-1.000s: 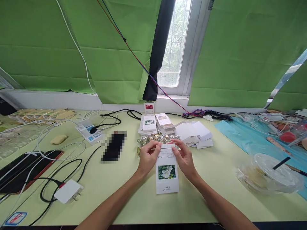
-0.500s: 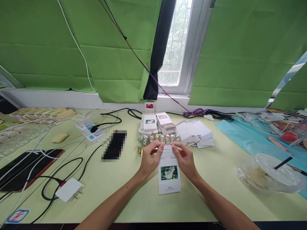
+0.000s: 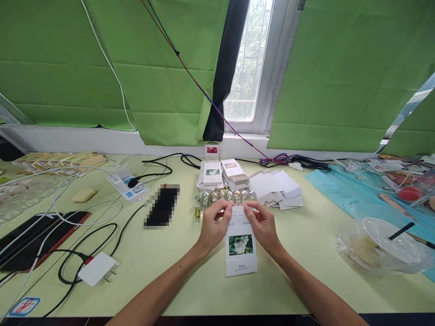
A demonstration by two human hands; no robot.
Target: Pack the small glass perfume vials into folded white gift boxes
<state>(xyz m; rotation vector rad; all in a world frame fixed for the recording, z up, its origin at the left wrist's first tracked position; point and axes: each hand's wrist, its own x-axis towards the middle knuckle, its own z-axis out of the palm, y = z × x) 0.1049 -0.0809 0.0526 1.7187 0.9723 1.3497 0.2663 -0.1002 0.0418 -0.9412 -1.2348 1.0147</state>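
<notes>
Between my hands is a white cardboard box (image 3: 240, 265) printed with a white flower picture; it looks flat, its printed end pointing toward me. My left hand (image 3: 215, 225) pinches its far left corner between thumb and fingers. The far right corner is gripped the same way by my right hand (image 3: 263, 226). Just beyond my fingers stands a row of small shiny glass bottles (image 3: 234, 196), partly hidden by the hands. Behind them lie stacked white printed boxes (image 3: 213, 174), and to their right a pile of plain white cartons (image 3: 280, 186).
On the left are a power strip (image 3: 125, 186), phones (image 3: 64, 235), a white charger (image 3: 98, 268) and looping cables. A lidded plastic cup in a bag (image 3: 384, 249) stands at right, beside blue sheeting (image 3: 340, 192). Green curtains (image 3: 170, 99) hang behind the table.
The flower-printed box has shifted very slightly to the right and toward me. Both hands keep their pinch on it; everything else looks the same.
</notes>
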